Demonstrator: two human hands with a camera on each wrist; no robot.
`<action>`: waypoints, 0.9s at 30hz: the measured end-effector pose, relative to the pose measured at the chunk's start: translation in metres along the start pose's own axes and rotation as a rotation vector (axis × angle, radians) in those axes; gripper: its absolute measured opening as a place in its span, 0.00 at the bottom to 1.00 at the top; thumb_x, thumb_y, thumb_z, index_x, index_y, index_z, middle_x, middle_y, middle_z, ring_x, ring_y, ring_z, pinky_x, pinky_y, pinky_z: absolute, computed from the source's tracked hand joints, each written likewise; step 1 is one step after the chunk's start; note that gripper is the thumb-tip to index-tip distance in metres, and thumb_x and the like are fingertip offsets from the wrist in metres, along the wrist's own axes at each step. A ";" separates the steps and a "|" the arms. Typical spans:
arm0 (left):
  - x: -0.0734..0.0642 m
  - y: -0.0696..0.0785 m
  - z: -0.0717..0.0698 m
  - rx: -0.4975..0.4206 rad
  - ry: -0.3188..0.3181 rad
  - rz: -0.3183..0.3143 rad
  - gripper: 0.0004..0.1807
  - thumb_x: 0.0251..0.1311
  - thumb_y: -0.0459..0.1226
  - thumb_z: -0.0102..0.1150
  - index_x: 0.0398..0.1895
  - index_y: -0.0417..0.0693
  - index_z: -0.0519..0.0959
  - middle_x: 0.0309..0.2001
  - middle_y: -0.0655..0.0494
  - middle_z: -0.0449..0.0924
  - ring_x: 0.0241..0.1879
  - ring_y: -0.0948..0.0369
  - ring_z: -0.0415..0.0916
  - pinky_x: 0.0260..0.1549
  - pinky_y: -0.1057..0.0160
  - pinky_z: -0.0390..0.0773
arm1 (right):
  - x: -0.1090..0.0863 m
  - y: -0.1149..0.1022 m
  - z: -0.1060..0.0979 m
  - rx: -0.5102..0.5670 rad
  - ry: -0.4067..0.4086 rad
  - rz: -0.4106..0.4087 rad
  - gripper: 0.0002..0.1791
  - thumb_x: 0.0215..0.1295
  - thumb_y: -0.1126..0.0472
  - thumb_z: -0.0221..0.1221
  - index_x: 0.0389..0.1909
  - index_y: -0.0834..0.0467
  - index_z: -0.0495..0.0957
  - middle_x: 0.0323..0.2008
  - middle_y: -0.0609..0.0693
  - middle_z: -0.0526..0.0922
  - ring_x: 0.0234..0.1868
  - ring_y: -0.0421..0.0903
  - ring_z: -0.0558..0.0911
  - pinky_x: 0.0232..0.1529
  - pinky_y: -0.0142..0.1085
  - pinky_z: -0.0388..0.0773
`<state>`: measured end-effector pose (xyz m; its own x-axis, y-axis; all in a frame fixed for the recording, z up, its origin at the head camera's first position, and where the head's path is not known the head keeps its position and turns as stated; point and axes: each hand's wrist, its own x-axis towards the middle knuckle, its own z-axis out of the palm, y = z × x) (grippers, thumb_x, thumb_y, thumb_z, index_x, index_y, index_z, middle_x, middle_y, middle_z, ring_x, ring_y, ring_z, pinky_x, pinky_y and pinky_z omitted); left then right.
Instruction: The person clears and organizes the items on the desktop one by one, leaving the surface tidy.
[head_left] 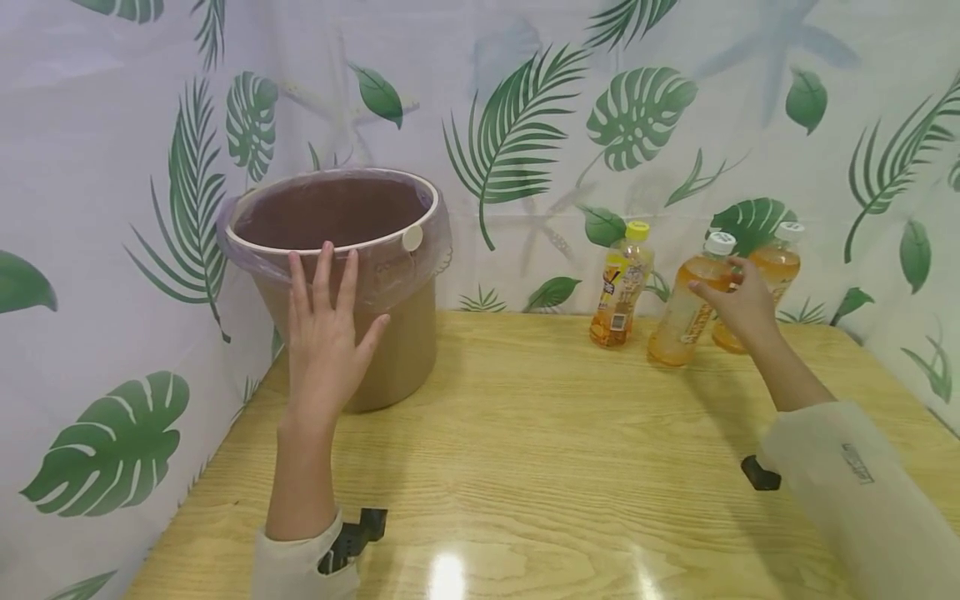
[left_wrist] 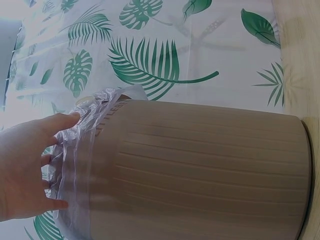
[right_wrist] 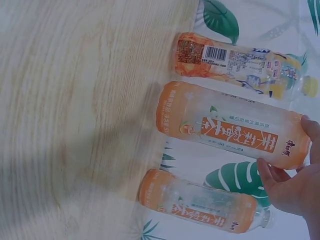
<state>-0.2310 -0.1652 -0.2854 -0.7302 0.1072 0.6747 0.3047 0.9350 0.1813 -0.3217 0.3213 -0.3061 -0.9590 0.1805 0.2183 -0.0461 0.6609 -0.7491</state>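
My left hand has its fingers spread straight, fingertips at the near rim of a brown bin. A thin translucent purple plastic bag is folded over that rim; in the left wrist view it is crumpled beside the fingers. With thumb and fingers, my right hand grips the upper part of a white-capped tea bottle. This bottle has an orange and clear label and leans slightly in the head view. Either side of it stand a yellow-capped bottle and another white-capped bottle.
A wood-grain table carries the bin at left and the bottles at back right. Behind and to the left hangs a white curtain printed with green leaves. Black wrist mounts show at both sleeves.
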 end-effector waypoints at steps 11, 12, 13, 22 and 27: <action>-0.001 0.000 0.000 -0.005 0.006 0.004 0.43 0.59 0.46 0.58 0.72 0.47 0.47 0.72 0.53 0.29 0.67 0.50 0.18 0.64 0.49 0.36 | -0.019 -0.018 -0.012 0.021 0.001 -0.043 0.51 0.59 0.40 0.55 0.70 0.64 0.41 0.62 0.73 0.55 0.59 0.69 0.60 0.53 0.57 0.64; -0.001 0.000 0.000 -0.007 0.006 0.005 0.43 0.59 0.46 0.58 0.72 0.47 0.47 0.72 0.53 0.29 0.67 0.50 0.18 0.64 0.49 0.36 | -0.020 -0.019 -0.013 0.023 -0.003 -0.046 0.51 0.58 0.40 0.55 0.70 0.64 0.41 0.62 0.73 0.54 0.60 0.69 0.60 0.53 0.58 0.63; -0.001 0.000 0.000 -0.008 0.004 0.004 0.43 0.59 0.46 0.58 0.72 0.47 0.47 0.72 0.53 0.29 0.67 0.50 0.18 0.64 0.49 0.35 | -0.022 -0.020 -0.014 0.023 -0.008 -0.050 0.51 0.58 0.39 0.55 0.70 0.64 0.40 0.63 0.73 0.54 0.60 0.69 0.60 0.53 0.58 0.63; -0.001 0.000 -0.001 -0.004 -0.004 -0.003 0.43 0.59 0.47 0.57 0.72 0.47 0.46 0.72 0.53 0.29 0.67 0.50 0.18 0.64 0.49 0.36 | -0.034 -0.035 -0.020 0.037 -0.035 -0.073 0.51 0.59 0.39 0.55 0.71 0.62 0.39 0.64 0.72 0.51 0.60 0.70 0.58 0.53 0.59 0.62; -0.001 0.001 -0.001 -0.001 -0.009 -0.004 0.43 0.59 0.47 0.57 0.72 0.48 0.46 0.72 0.53 0.29 0.67 0.49 0.18 0.64 0.49 0.35 | -0.040 -0.040 -0.022 0.052 -0.035 -0.077 0.51 0.59 0.39 0.55 0.71 0.62 0.39 0.65 0.71 0.51 0.61 0.70 0.58 0.53 0.60 0.62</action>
<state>-0.2299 -0.1647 -0.2851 -0.7366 0.1068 0.6679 0.3027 0.9351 0.1843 -0.2758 0.3038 -0.2709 -0.9614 0.1044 0.2547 -0.1333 0.6332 -0.7624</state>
